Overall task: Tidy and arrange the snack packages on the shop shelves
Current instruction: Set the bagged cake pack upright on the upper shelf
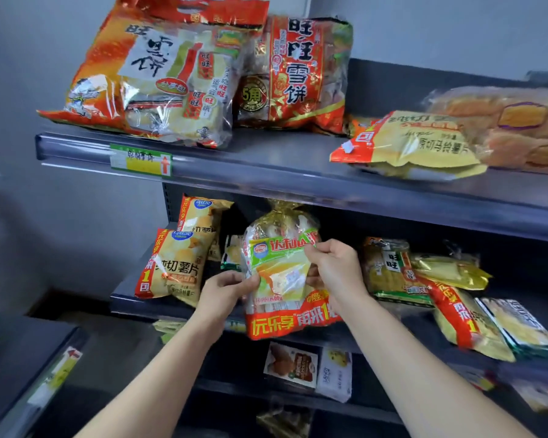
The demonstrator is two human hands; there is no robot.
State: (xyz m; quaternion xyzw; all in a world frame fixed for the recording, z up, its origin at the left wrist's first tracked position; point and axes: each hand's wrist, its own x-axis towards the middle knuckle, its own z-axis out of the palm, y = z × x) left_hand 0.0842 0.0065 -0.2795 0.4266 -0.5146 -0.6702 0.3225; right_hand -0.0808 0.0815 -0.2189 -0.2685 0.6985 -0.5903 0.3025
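Note:
A clear bag of small cakes (280, 273) with a green label, gold tie and red bottom band stands upright at the middle shelf (124, 298) front. My left hand (225, 289) pinches its lower left side. My right hand (332, 267) grips its right side near the label. Two yellow potato chip bags (174, 267) stand to its left. To its right lie a green-yellow cracker pack (389, 273) and several yellow and red bags (465, 320), tilted and overlapping.
The top shelf (266, 159) carries two large red rice cracker bags (159, 77), a flat yellow chip bag (415, 147) and bread packs (513, 121). Small boxed packs (310, 368) sit on the shelf below. A second shelf unit (29, 374) stands at the lower left.

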